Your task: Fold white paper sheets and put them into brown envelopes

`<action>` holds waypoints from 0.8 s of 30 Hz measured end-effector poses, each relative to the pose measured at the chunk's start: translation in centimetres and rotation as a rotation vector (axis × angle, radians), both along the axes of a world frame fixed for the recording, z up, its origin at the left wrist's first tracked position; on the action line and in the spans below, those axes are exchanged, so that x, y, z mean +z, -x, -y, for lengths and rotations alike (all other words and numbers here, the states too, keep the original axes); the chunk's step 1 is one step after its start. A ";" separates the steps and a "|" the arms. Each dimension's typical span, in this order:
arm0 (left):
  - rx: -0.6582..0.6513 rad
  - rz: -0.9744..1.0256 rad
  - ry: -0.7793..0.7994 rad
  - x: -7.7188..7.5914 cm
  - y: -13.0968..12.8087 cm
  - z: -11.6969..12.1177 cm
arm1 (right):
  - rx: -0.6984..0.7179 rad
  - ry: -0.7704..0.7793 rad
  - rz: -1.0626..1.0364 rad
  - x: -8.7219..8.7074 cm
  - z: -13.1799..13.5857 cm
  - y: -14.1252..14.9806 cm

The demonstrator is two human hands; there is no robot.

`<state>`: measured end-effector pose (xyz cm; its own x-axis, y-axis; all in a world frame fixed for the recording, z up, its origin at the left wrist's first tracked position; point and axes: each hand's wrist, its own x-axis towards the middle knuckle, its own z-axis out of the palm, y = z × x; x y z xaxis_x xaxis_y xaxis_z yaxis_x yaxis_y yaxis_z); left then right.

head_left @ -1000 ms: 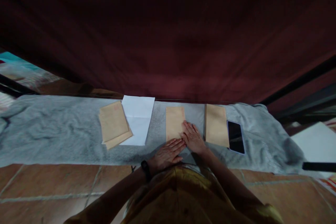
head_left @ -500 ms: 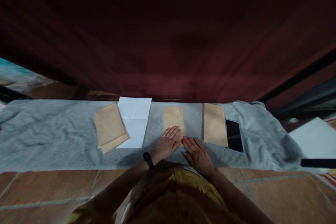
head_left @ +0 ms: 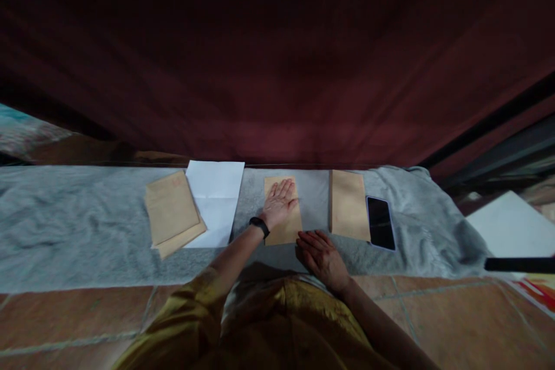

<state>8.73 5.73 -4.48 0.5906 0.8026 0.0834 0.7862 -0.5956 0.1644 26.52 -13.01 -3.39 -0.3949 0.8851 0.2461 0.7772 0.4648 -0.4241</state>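
Observation:
A brown paper envelope (head_left: 284, 232) lies flat on the grey cloth in front of me. My left hand (head_left: 280, 202), with a black band on the wrist, rests palm down over its upper part, fingers spread. Close to the envelope's lower right corner is my right hand (head_left: 321, 257), its fingers stretched out on the cloth; I cannot tell whether it touches the paper. To the right lies a thick stack of brown envelopes (head_left: 348, 205). On the left, a few brown envelopes (head_left: 171, 208) overlap the edge of a creased white sheet of paper (head_left: 217, 199).
Beside the right stack lies a phone (head_left: 381, 222) with a dark screen. The grey cloth (head_left: 87, 225) covers a long narrow surface. A dark red curtain (head_left: 277, 98) hangs behind it. At far right is a white board (head_left: 514, 228); tiled floor (head_left: 78, 315) shows below.
My left hand has slid up the envelope toward its top edge. My right hand has stayed near the lower right corner. The view has shifted slightly.

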 end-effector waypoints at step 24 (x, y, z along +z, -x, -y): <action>-0.037 0.058 -0.021 -0.6 2.0 3.9 | 0.017 -0.003 -0.019 -0.5 -0.1 -0.2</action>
<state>6.72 1.83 -5.06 0.6132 0.7782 0.1353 0.7533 -0.6277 0.1962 26.74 -12.95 -3.85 -0.4053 0.8774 0.2568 0.7608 0.4795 -0.4374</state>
